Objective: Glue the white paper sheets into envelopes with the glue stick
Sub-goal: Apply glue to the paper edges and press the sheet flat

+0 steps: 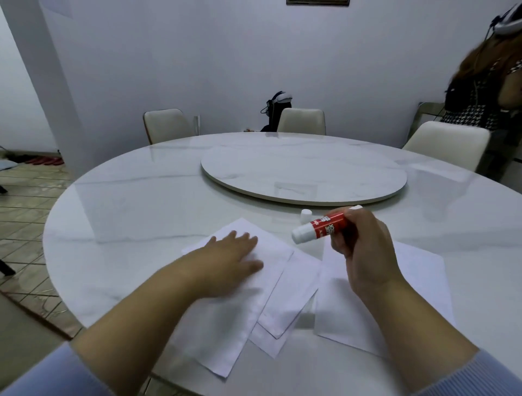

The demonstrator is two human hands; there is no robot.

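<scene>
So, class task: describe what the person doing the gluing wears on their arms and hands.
Both hands are bare: left hand, right hand. No gloves, rings or watch show. The forearms are uncovered, with light blue ribbed knit sleeves pushed up towards the elbows on both arms.

Round marble-look bench point(141, 198), glossy, pale with faint grey veins. Raised turntable point(303, 172) of the same stone at its centre. Three cream chairs around the far rim: one far left point(166, 124), one at the middle point(301, 121), one at the right point(447, 141). Behind the middle chair, a dark shape topped with a white headset point(278, 100). At the right edge, a second person point(480, 93) in a black-and-white patterned top, standing, wearing a similar headset. Plain white wall point(226, 56) behind; dark frame edge point(317, 2) at the top. Beige tiled floor point(25, 203) at left, red slippers point(45, 161) near the wall.
</scene>
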